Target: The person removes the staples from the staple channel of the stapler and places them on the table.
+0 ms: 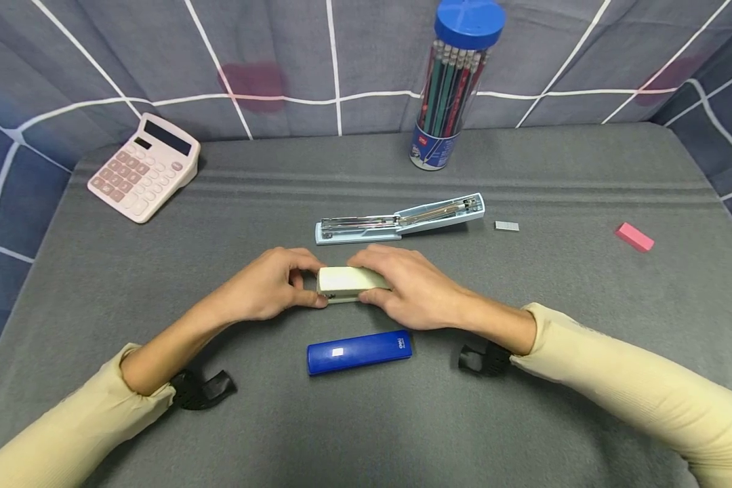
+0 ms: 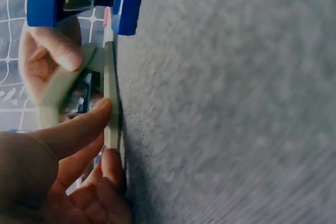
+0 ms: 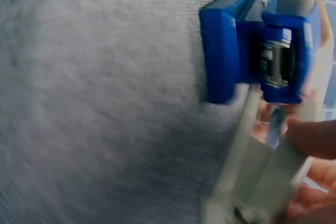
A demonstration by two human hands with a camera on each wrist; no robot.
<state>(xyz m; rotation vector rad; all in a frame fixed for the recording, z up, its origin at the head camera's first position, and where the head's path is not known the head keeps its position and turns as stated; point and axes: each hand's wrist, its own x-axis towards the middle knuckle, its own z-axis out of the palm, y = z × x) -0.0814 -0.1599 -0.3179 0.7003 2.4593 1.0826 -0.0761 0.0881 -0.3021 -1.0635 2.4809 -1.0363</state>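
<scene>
A cream stapler (image 1: 344,279) sits on the grey tabletop between both hands. At its left end my left hand (image 1: 274,285) pinches it; the left wrist view shows that thumb and fingers on the thin base (image 2: 109,87). My right hand (image 1: 415,288) grips the upper arm from the right, covering that end. In the left wrist view the upper arm stands angled away from the base, with dark and metal parts in the gap. Closer to me lies a blue stapler (image 1: 360,352). Beyond the hands, a light blue stapler (image 1: 402,220) lies swung open, its metal inside showing.
A small strip of staples (image 1: 506,226) lies right of the light blue stapler, and a pink eraser (image 1: 634,237) farther right. At the back stand a pink calculator (image 1: 143,168), left, and a blue-lidded tube of pencils (image 1: 451,88). A checked cloth (image 1: 293,54) hangs behind.
</scene>
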